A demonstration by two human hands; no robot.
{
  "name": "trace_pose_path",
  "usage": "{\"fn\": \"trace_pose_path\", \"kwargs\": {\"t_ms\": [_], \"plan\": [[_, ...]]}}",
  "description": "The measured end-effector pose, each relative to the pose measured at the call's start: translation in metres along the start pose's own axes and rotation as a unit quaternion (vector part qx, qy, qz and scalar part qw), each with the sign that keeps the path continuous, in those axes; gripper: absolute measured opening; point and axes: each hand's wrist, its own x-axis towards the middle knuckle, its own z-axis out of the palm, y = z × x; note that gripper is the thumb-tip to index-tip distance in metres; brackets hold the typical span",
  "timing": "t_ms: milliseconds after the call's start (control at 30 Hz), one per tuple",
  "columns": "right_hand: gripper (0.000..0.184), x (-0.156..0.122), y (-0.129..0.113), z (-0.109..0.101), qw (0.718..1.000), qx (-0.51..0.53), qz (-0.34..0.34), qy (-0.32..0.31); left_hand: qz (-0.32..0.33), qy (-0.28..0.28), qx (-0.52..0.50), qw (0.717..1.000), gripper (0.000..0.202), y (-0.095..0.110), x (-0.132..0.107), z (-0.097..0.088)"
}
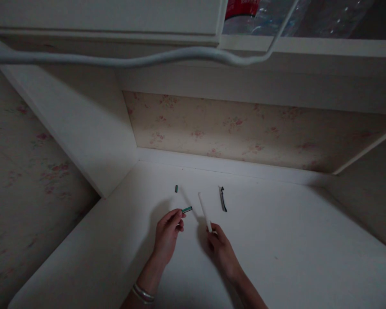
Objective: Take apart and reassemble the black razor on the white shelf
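Observation:
My left hand point(168, 231) pinches a small green-and-black razor cartridge point(187, 210) between thumb and fingers, its free end pointing right. In my right hand point(221, 245) is a slim white stick point(203, 209), gripped at its lower end and slanting up and to the left. Whether its far end carries a head is too dim to tell. A second razor cartridge point(176, 189) lies on the white tabletop point(276, 240), beyond my left hand. Farther right, beyond my right hand, rests a thin black razor handle point(223, 200). Both hands are above the tabletop, apart from each other.
A white side panel point(80, 116) stands at the left, and a low ledge point(231, 164) runs along the back below floral wallpaper point(212, 128). Overhead are a white cable point(180, 55) and a shelf holding clear plastic bottles point(276, 19), one with a red label.

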Motion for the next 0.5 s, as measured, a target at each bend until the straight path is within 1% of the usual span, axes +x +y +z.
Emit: {"fn": "trace_pose_path", "kwargs": {"t_ms": [67,100,200,333,500], "plan": [[0.032,-0.01,0.001,-0.005,0.999,0.002,-0.005,0.044,0.007,0.008,0.023,1.0,0.026,-0.003,0.001,0.0],[0.034,-0.014,0.0,-0.005,0.999,-0.006,-0.016,0.052,0.01,0.011,0.033,0.999,0.026,-0.005,0.002,0.0],[0.036,-0.026,-0.002,0.003,0.998,-0.039,-0.042,0.023,0.017,0.013,0.049,0.999,0.027,-0.008,0.003,0.0],[0.033,-0.033,-0.004,0.019,0.993,-0.086,-0.085,0.0,0.023,0.02,0.041,0.999,0.028,-0.009,0.004,-0.001],[0.032,-0.033,0.001,0.024,0.987,-0.122,-0.108,-0.016,0.042,0.025,0.037,0.998,0.024,-0.009,0.005,-0.001]]}}
